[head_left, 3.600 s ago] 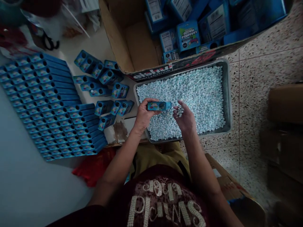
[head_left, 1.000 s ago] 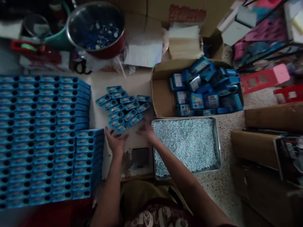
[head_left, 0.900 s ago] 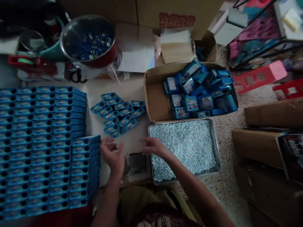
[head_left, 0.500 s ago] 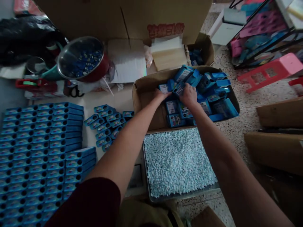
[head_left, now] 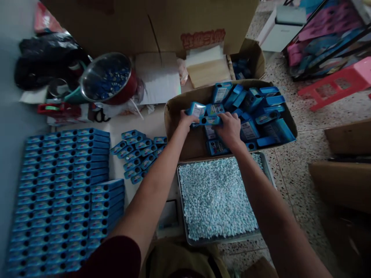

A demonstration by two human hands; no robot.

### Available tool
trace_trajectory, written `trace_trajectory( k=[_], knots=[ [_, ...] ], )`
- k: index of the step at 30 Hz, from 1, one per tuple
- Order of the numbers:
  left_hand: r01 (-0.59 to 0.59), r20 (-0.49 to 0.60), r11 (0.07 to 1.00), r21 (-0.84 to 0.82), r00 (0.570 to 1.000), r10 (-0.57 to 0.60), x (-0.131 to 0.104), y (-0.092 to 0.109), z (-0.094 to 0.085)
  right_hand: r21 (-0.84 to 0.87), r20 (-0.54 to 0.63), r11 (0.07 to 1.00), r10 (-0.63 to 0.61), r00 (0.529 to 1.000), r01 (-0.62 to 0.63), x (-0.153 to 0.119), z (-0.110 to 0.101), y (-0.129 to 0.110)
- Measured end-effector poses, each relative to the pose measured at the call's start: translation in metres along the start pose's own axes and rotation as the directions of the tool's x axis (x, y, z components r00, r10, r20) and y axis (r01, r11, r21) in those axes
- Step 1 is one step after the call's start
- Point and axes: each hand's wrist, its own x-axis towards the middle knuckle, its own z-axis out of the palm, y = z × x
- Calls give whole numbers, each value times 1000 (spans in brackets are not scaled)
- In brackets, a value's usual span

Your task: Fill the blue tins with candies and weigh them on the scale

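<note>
My left hand (head_left: 188, 119) is closed around the left end of a small blue box (head_left: 198, 109) with a pale printed label. My right hand (head_left: 229, 127) grips another blue box (head_left: 215, 109) from the right, its thumb and fingers at the edge. Between the hands a blue box face with a dark round hole (head_left: 209, 120) shows; which box it belongs to I cannot tell. Both hands are over an open cardboard box (head_left: 176, 144), where several more blue boxes (head_left: 249, 129) lie jumbled on the right side.
A metal tray (head_left: 185, 240) of pale blue pellets lies nearer me. Stacked blue boxes (head_left: 63, 193) fill the left, beside a loose group of blue boxes (head_left: 135, 156). Behind are a red pot (head_left: 131, 87) with small blue packets and a tape dispenser (head_left: 59, 111). A red stool (head_left: 342, 85) is at right.
My left hand has moved left and now lifts a blue box above the others. The boxes between my hands have turned, bringing a holed face into view. The whole view has shifted slightly.
</note>
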Motion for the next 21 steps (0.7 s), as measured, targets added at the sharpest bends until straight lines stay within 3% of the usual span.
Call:
trace_trajectory(
  k=[2,5,7,8,11,13,15,18,21],
  knots=[
    [-95,-26,995,35,995,96,-35,28,-32,246,-4,966,82,997,-79,-34,-13,-4],
    [-332,43,928,170,943,330,-107,60,-89,623,94,770,97,991,-135,-105,-39,-3],
    [-398,93,884,247,917,387,-159,68,-124,686,278,697,14,961,-208,-157,-53,1],
    [-396,115,876,275,918,379,-185,66,-140,669,388,694,-23,921,-264,-180,-57,4],
    [-309,139,892,329,951,278,-249,42,-169,544,569,737,25,822,-400,-227,-49,12],
    [-241,114,912,332,970,215,-277,17,-174,435,595,791,107,797,-431,-237,-30,19],
    [-198,84,931,308,980,181,-293,-8,-171,309,562,859,182,807,-409,-235,-11,28],
    [-132,44,958,256,991,124,-303,-36,-153,189,403,930,218,889,-314,-231,-1,34],
    [-45,39,980,193,999,39,-309,-47,-132,375,285,903,103,953,-210,-243,-8,15]
  ],
)
